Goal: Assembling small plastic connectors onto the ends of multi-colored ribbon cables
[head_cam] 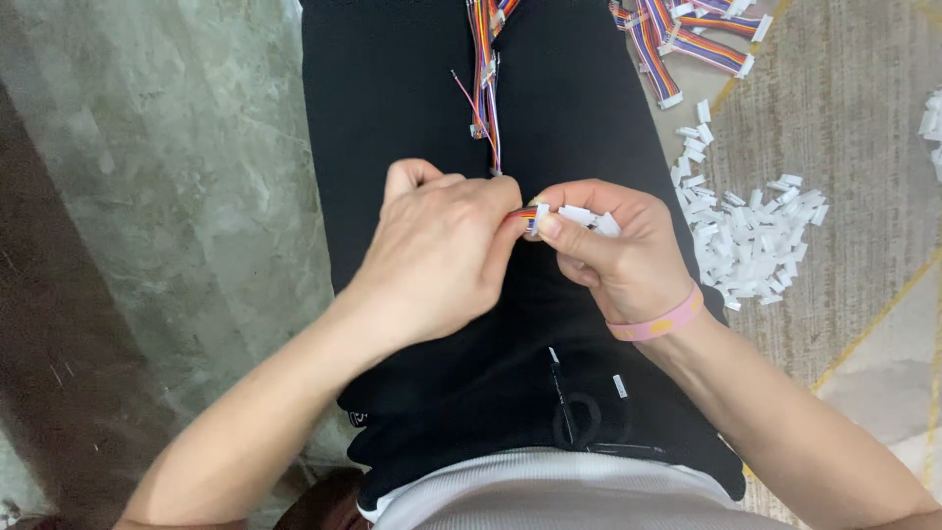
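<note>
My left hand (437,250) pinches the end of a multicoloured ribbon wire (523,213) over my lap. My right hand (613,245) meets it at the fingertips and holds a small white plastic connector (538,218) against the wire's end, with a few more white connectors (589,218) tucked in its fingers. A pink band (655,324) circles my right wrist. More coloured wires (484,69) trail up my black-trousered leg (412,108) away from my hands.
A heap of small white connectors (751,240) lies on the patterned floor to my right. A bundle of finished ribbon cables with white ends (677,39) lies at the top right. A grey-green marbled floor (177,167) spreads to the left.
</note>
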